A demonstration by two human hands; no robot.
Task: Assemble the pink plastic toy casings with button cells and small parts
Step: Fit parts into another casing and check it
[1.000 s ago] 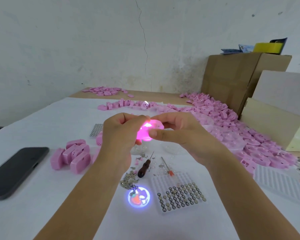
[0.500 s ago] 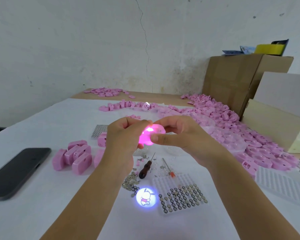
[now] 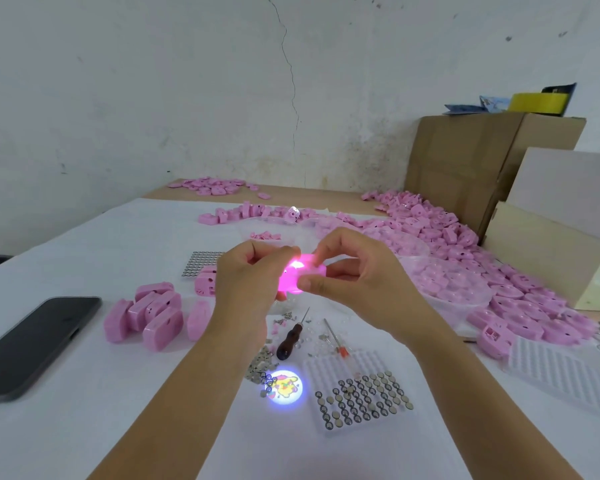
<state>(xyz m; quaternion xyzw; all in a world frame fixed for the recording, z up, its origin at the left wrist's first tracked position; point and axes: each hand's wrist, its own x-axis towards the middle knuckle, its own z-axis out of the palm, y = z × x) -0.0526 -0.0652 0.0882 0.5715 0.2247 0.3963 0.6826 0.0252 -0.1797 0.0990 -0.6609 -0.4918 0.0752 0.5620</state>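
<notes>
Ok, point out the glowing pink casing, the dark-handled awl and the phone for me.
glowing pink casing [image 3: 307, 270]: head view, on its lit upper face.
dark-handled awl [image 3: 287, 342]: head view, on the middle of the handle.
phone [image 3: 32, 344]: head view, on the middle of its dark face.

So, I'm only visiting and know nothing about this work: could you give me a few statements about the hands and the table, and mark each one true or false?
1. The left hand and the right hand both hold the glowing pink casing. True.
2. The phone lies to the right of the hands. False: it lies at the left, with its screen dark.
3. A round cartoon picture shines on the table beside the button cell tray. True.
4. The button cell tray is full. False: only its near rows hold cells.
5. The right hand holds the dark-handled tool. False: the tool lies on the table.
</notes>
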